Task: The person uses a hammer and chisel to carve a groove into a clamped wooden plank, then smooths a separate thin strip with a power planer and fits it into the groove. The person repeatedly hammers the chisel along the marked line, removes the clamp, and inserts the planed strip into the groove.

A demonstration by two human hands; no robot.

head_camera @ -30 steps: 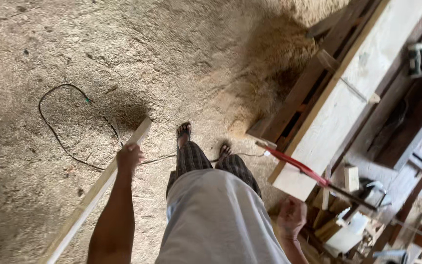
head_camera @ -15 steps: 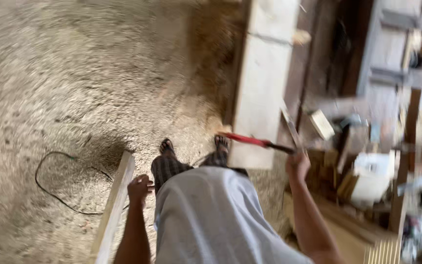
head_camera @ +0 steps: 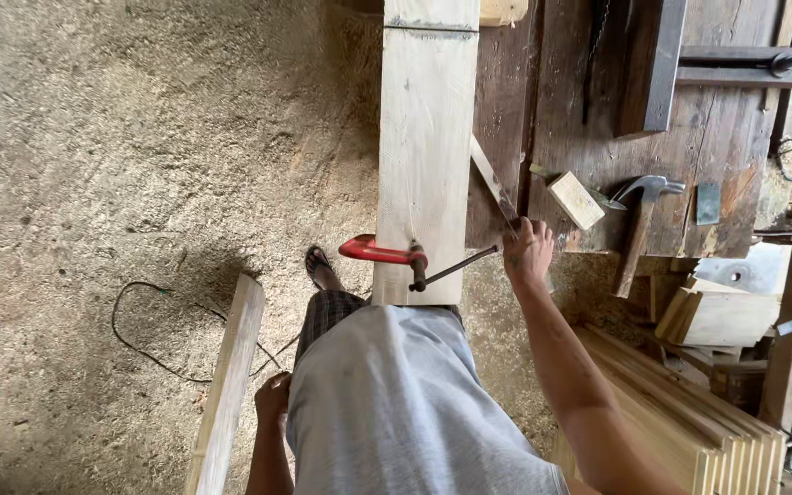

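A black cable (head_camera: 144,344) loops over the sawdust-covered floor (head_camera: 139,137), well out past the left hand. The left hand (head_camera: 272,400) is curled loosely against the edge of a long pale board (head_camera: 228,385) that runs from just above the hand down past it to the bottom edge; the fingers rest on the wood, but whether they truly grip it cannot be told, since the shirt hides part of the hand. Just above and to the right of that hand, a foot in a sandal (head_camera: 320,266) stands on the floor.

Further right, a wide plank (head_camera: 425,147) stretches away from the body. A red clamp (head_camera: 387,252) hooks over its near end, just to the left of the right hand, with its dark screw bar slanting up toward that hand. The right hand (head_camera: 529,252) is closed around the end of that bar, fingers pressed together. A thin wood strip (head_camera: 492,183) slants up to the left from just above the knuckles.

To the right of this hand, on the dark workbench (head_camera: 689,137), lie a small wood block (head_camera: 577,200) and a hammer (head_camera: 639,229). Below and to the right, a stack of pale slats (head_camera: 680,422) lies beside the forearm.
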